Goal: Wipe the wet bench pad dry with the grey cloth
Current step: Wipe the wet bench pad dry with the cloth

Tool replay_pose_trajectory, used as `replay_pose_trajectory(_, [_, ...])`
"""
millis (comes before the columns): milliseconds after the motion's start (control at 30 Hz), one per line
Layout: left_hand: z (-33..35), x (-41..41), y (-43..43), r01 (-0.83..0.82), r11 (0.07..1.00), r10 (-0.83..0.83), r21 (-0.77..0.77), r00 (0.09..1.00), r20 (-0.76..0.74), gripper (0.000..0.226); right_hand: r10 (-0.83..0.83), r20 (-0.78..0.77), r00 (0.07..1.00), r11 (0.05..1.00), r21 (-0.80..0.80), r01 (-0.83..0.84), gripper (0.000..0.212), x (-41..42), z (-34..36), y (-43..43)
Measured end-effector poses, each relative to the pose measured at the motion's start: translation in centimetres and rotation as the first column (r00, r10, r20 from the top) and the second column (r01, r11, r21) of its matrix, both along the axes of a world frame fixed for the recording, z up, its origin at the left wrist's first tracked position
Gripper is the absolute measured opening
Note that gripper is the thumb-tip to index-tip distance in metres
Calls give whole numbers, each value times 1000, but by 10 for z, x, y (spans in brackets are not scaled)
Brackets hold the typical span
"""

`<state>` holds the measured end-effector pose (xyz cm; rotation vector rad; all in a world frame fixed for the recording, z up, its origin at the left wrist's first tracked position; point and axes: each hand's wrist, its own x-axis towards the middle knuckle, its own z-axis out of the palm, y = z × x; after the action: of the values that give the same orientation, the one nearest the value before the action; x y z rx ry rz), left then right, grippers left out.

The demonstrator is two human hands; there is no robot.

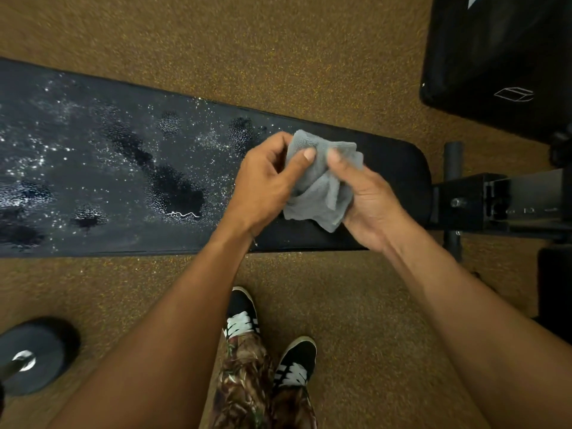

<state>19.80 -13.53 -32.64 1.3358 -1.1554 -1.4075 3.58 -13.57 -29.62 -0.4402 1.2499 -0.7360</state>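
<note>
Together, both hands pinch the grey cloth above the bench pad.

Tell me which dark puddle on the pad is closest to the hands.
The small dark puddle just beyond the left hand, by the far edge of the bench pad. The large central puddle and the rest lie farther left.

Cloth held btwn fingers of L hand and R hand, over bench pad. Water drops left of fingers; bench frame right.
</note>
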Motion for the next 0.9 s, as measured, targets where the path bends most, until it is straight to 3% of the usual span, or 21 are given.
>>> replay_pose_trajectory(67, [-1, 1, 0, -5, 999, 8, -52, 998, 58, 18, 35, -110, 993, 999, 4, -35, 43, -2, -3, 0])
replay_pose_trajectory(167, [-5, 1, 4, -29, 996, 48, -82, 969, 242, 21, -42, -160, 986, 998, 32, 48, 50, -9, -4, 3])
replay_pose_trajectory(333, [-11, -3, 7, -74, 997, 81, -32, 927, 368, 31, -30, -94, 995, 996, 79, 38, 35, -7, -3, 4])
replay_pose_trajectory(467, [-10, -6, 4, -103, 995, 98, -3, 935, 340, 31, -136, -240, 961, 986, -125, 108, 53, 1, -7, 0])
replay_pose_trajectory(567, [-5, -6, -1, -150, 989, 141, 3, 941, 307, 45, -173, -349, 921, 951, -302, 65, 47, -1, -6, -3])
replay_pose_trajectory(600, [-4, -6, -3, -135, 990, 137, -32, 915, 379, 49, -146, -508, 849, 937, -345, -46, 47, -3, -6, -5])
replay_pose_trajectory(633, [-4, -5, -4, -98, 990, 136, -101, 850, 510, 47, -107, -713, 693, 916, -341, -210, 51, -5, -7, -7])
replay_pose_trajectory(667, [-5, -4, -3, -49, 981, 159, -185, 747, 646, 42, -75, -877, 474, 885, -277, -373, 58, -6, -10, -7])
replay_pose_trajectory(700, [-7, -1, -2, -10, 962, 214, -272, 642, 736, 35, -76, -960, 270, 846, -205, -491, 64, -5, -11, -7])
replay_pose_trajectory(733, [-8, 2, -1, 6, 941, 275, -338, 568, 776, 30, -94, -986, 140, 801, -158, -577, 67, 0, -10, -6])
replay_pose_trajectory(833, [-18, 10, 5, 16, 904, 370, -428, 472, 800, 34, -68, -996, -54, 582, 5, -813, 67, 24, -20, -3])
replay_pose_trajectory(900, [-24, 14, 12, 50, 897, 372, -440, 454, 810, 36, 80, -982, -168, 524, 185, -831, 80, 40, -37, -1])
